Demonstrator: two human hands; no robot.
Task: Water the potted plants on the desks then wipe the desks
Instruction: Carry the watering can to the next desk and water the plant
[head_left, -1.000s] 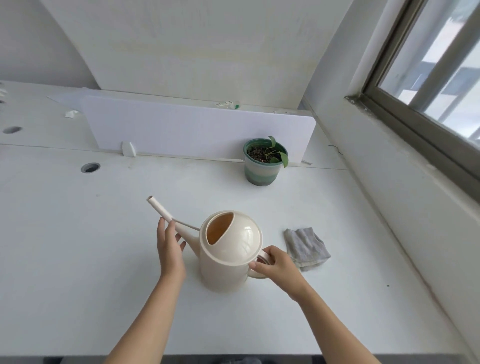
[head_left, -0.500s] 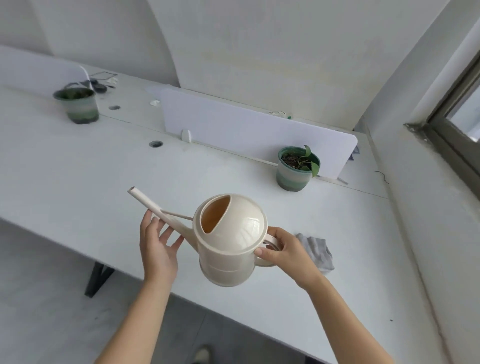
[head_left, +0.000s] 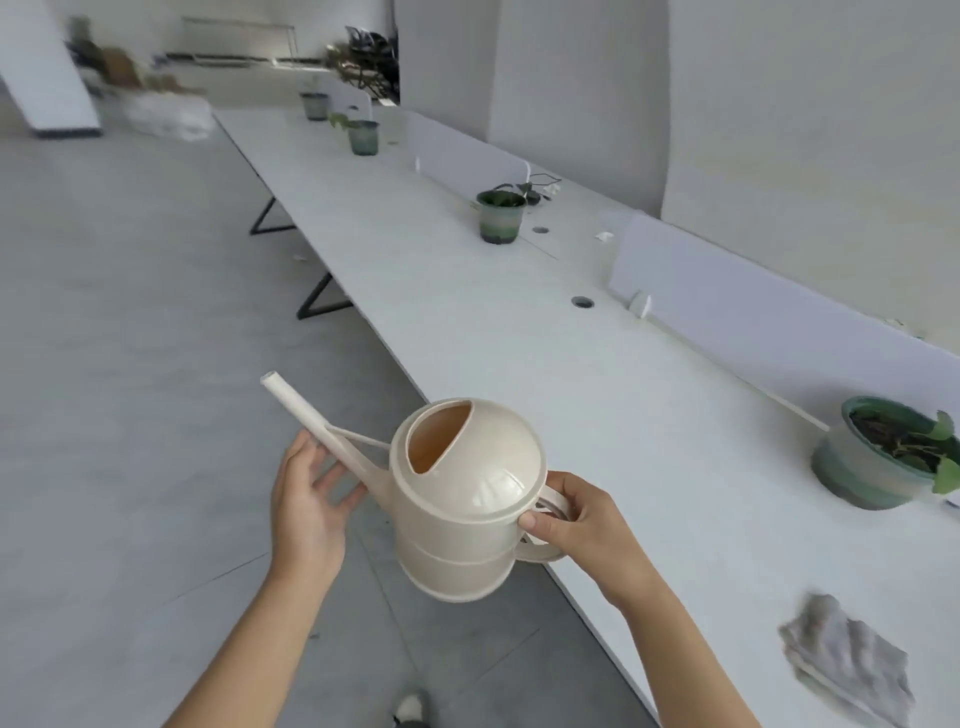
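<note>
Head view: your right hand (head_left: 582, 525) grips the handle of the watering can (head_left: 462, 499) at lower centre, off the desk (head_left: 519, 322). Your left hand (head_left: 306, 499), fingers spread, cradles the spout. A potted plant (head_left: 883, 457) sits at right, a cloth (head_left: 847, 660) at lower right.

There is one view only, from the person's head, wide-angled and tilted down and forward. It looks along the long white surface (head_left: 519, 332), which runs away from lower right to the upper left. The hands (head_left: 306, 509) and watering can (head_left: 462, 499) sit close beneath the lens at centre. Grey floor (head_left: 130, 338) fills the left; straight lines bow near the edges.
</note>
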